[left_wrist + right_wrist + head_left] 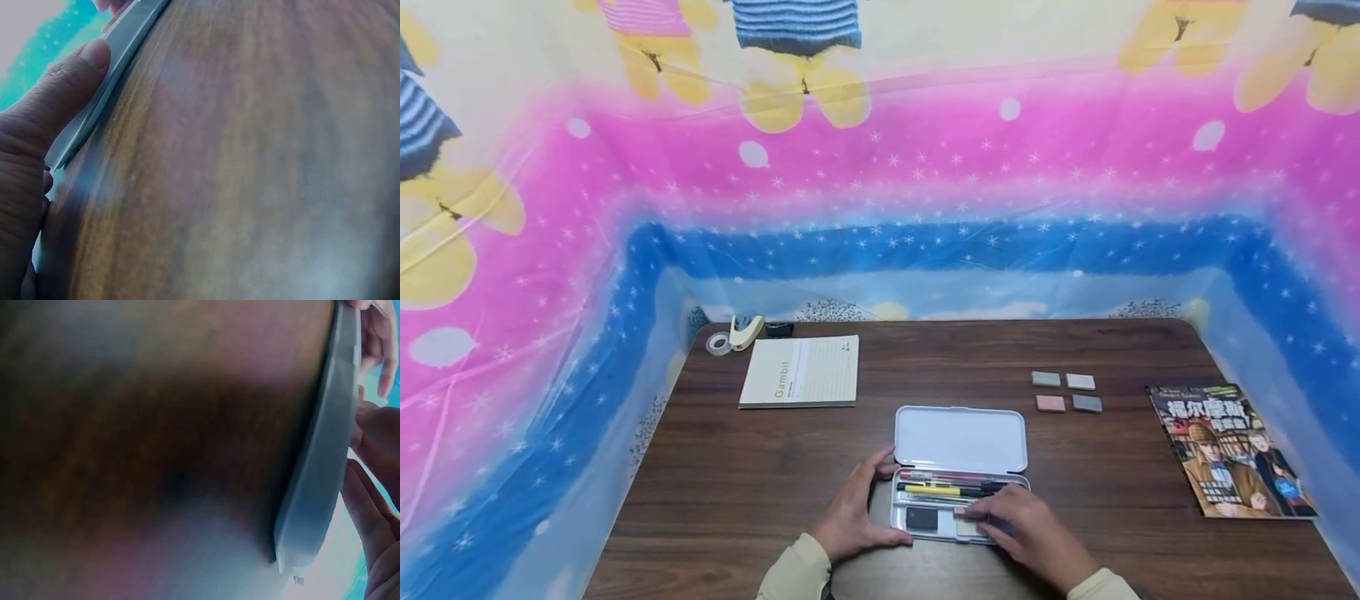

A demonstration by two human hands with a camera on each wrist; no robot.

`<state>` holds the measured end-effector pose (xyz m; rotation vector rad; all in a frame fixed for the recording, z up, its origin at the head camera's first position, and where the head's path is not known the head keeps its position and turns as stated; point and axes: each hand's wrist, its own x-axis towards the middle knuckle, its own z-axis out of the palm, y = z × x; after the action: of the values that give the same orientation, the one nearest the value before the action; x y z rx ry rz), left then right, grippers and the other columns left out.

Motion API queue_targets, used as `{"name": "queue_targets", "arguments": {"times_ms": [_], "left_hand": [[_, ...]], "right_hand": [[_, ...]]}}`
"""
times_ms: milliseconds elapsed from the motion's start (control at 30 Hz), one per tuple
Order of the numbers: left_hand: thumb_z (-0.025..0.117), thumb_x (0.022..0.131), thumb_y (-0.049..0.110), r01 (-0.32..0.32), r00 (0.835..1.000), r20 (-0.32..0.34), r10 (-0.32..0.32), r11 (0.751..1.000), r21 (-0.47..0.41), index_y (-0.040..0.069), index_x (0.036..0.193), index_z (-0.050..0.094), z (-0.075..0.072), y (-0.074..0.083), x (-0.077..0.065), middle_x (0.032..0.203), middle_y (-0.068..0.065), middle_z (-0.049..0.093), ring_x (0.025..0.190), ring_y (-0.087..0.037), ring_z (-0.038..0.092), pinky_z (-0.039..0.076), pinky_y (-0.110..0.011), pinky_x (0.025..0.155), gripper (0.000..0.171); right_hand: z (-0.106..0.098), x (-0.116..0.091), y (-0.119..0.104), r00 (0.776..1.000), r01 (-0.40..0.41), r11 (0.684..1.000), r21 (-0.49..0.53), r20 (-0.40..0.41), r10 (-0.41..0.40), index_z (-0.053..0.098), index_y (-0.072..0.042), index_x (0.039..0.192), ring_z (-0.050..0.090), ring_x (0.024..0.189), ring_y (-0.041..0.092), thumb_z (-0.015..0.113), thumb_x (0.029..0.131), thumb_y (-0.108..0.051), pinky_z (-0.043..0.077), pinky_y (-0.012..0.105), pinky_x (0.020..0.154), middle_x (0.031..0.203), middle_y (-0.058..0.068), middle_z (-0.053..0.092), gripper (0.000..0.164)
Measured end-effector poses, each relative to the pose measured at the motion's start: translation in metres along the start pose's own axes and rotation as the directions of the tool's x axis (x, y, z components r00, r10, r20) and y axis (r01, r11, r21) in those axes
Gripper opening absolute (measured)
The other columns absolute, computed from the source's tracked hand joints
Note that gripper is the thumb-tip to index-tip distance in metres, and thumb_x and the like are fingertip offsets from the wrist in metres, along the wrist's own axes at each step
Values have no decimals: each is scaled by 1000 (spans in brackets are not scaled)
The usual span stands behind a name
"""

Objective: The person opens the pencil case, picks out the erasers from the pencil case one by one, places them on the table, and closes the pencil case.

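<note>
An open white pencil case [959, 439] lies on the table with its lid tipped back. My left hand [855, 510] holds its left end, the thumb along the front edge and the fingers at the back corner. In the left wrist view the thumb [94, 56] presses on the case's rim. Several pens [940, 489] fill the rear compartment. A dark eraser [921, 519] sits in the front compartment. To its right, my right hand [1033, 529] reaches into the case and pinches a pale eraser [967, 527], partly hidden by the fingers.
Several eraser-like blocks [1049, 403] lie in two rows behind the case to the right. A comic-style book [1232, 454] is at the far right. At the back left are a notebook [805, 375], a tape roll [718, 343], a cream stapler [747, 333] and a small black object [779, 330].
</note>
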<state>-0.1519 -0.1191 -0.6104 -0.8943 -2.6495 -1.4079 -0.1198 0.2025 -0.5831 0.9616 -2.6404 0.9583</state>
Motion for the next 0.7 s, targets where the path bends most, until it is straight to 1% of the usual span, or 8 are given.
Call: {"name": "queue_targets", "arguments": {"times_ms": [100,200,333,533,700], "left_hand": [[104,60,38,6,1000,0,-6,1000,1,9,163,31,0,0,0,138,2,66,134,-22,55,41,-45,117,130],[104,61,40,15,1000,5,-15,1000,4,10,163,30,1,0,0,138,3,66,134,-22,54,41,-47,117,130],[103,62,42,29,999,15,-29,1000,-2,11,163,30,2,0,0,138,4,66,135,-22,54,41,-47,117,129],[103,62,42,40,999,19,-40,999,-14,12,164,29,1,-1,-1,139,4,65,136,-23,53,40,-48,118,129],[103,62,41,9,1000,6,-9,1000,2,11,163,29,1,-3,0,139,3,66,135,-24,54,42,-49,116,129]], "right_hand": [[1,0,-1,1000,-23,1000,-19,8,23,82,-22,114,60,90,1,90,80,-3,58,25,72,102,-14,72,40],[2,1,-1,998,-60,998,-27,14,61,82,-21,112,62,91,1,90,82,-5,60,27,74,101,-13,72,35],[3,1,-1,996,-88,996,-28,15,88,83,-19,109,63,90,2,90,82,-6,61,29,75,98,-11,72,31],[6,2,1,996,-86,996,-22,-16,86,83,-21,107,64,89,2,91,80,-6,62,30,74,97,-12,73,31],[6,6,2,996,-79,997,-7,-49,78,83,-22,105,64,89,1,91,81,-7,61,30,74,98,-16,74,30]]}}
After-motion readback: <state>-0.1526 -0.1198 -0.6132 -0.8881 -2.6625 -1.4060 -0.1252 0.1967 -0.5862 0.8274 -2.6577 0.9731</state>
